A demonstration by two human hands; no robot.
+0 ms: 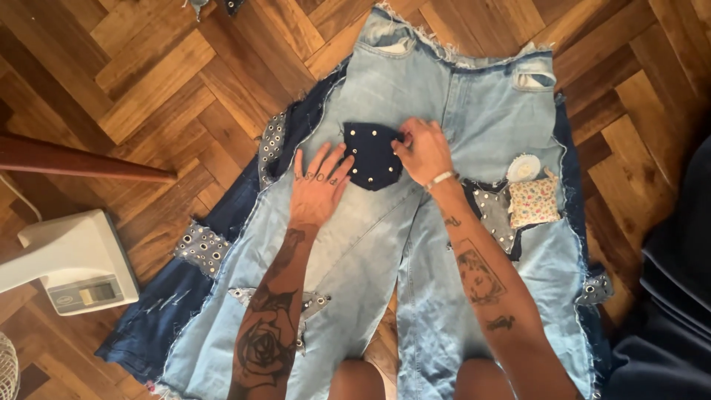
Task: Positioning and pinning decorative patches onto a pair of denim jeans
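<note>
seen from above, looking down at a wooden herringbone floor (148,67). at far left, a white machine base (74,263) sitting on the floor, well apart from the work. next, dark blue denim (159,318) with grey eyelet-studded patches (201,248) peeking from under a pale blue denim garment (415,244), spread flat across the floor, apparently so patches can be laid out on it. near the middle, left hand (317,185) released, fingers spread and pressed flat on the pale denim just beside a dark navy studded pocket patch (370,154), seemingly to keep the fabric from shifting. right hand (422,152) pinching the patch's upper right edge between fingertips, as if to line it up on the upper part of the garment. further right, a floral pincushion (533,201) and a small round white thing (523,168) resting on a star-shaped grey patch (496,215), close by within reach. bare knees at the bottom edge.
</note>
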